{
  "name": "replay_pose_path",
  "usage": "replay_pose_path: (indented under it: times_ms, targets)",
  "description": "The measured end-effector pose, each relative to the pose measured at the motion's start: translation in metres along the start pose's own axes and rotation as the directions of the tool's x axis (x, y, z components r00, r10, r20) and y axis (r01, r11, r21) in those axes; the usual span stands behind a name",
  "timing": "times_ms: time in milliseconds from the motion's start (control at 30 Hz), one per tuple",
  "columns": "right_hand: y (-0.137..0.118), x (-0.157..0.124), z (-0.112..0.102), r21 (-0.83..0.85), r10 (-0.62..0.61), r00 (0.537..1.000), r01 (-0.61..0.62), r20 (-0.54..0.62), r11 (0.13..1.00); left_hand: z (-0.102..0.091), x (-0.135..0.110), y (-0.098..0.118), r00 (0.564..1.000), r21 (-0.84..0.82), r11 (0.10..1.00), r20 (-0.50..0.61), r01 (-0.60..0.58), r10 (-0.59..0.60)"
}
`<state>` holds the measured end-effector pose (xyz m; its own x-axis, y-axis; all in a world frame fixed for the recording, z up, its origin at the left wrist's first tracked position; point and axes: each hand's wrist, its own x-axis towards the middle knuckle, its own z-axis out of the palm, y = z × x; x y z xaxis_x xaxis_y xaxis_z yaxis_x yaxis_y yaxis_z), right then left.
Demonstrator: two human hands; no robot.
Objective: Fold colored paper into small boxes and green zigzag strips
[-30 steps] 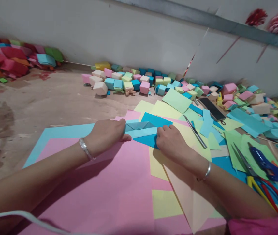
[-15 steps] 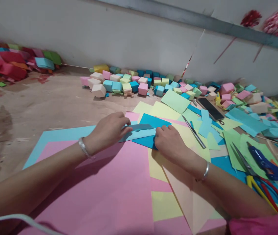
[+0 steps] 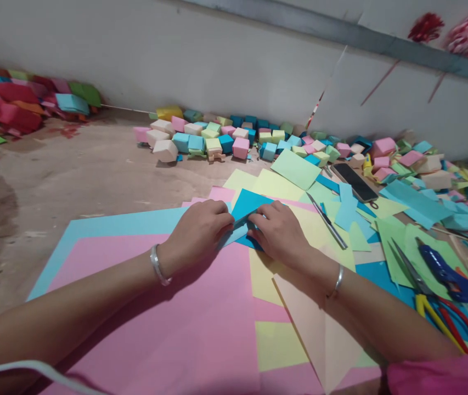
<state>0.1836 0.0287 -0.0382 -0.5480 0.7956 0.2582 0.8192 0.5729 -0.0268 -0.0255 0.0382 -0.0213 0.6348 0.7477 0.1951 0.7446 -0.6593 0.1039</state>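
My left hand [image 3: 201, 230] and my right hand [image 3: 277, 229] meet over a light blue folded paper piece [image 3: 238, 229], fingers curled and pinching it from both sides. Only a narrow strip of that piece shows between the hands. It lies on a darker blue paper sheet [image 3: 248, 204], which rests on a big pink sheet [image 3: 184, 323] over a larger light blue sheet [image 3: 114, 224]. Both wrists wear a silver bangle.
Yellow, green and peach paper sheets [image 3: 295, 169] spread right of the hands. A craft knife [image 3: 326, 220], a phone [image 3: 354, 182], scissors [image 3: 439, 307] and a blue tool [image 3: 447, 274] lie at right. Rows of folded paper cubes [image 3: 221, 138] line the wall; a red-pink heap [image 3: 15, 104] sits far left.
Both hands have drawn together over the light blue piece, the left sliding right and the right sliding left. The long strip that showed between them is now mostly covered.
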Motion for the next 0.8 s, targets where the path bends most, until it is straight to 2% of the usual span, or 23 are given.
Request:
replay_pose_path:
  times_ms: [167,367,533,700,800]
  targets:
    - [0.002,0.004,0.008,-0.053,0.046,0.998,-0.048,-0.043,0.997,0.001,-0.001,0.003,0.998,-0.054,0.997,-0.013,0.061,-0.062]
    - [0.007,0.004,0.012,-0.005,0.086,0.995,-0.086,-0.048,0.996,0.006,-0.002,0.002,0.983,-0.130,0.980,-0.085,0.151,-0.163]
    - [0.007,0.002,0.012,0.064,0.071,0.994,-0.066,-0.079,0.996,0.007,-0.002,0.001,0.986,-0.227,0.965,-0.079,0.129,-0.150]
    - [0.004,0.001,0.009,0.126,0.066,0.989,-0.049,-0.129,0.991,0.010,-0.002,0.000,0.971,-0.291,0.935,-0.063,0.203,-0.231]
    - [0.004,0.003,0.010,0.116,0.054,0.989,-0.038,-0.138,0.993,0.012,-0.001,0.000,0.967,-0.310,0.928,-0.077,0.207,-0.241]
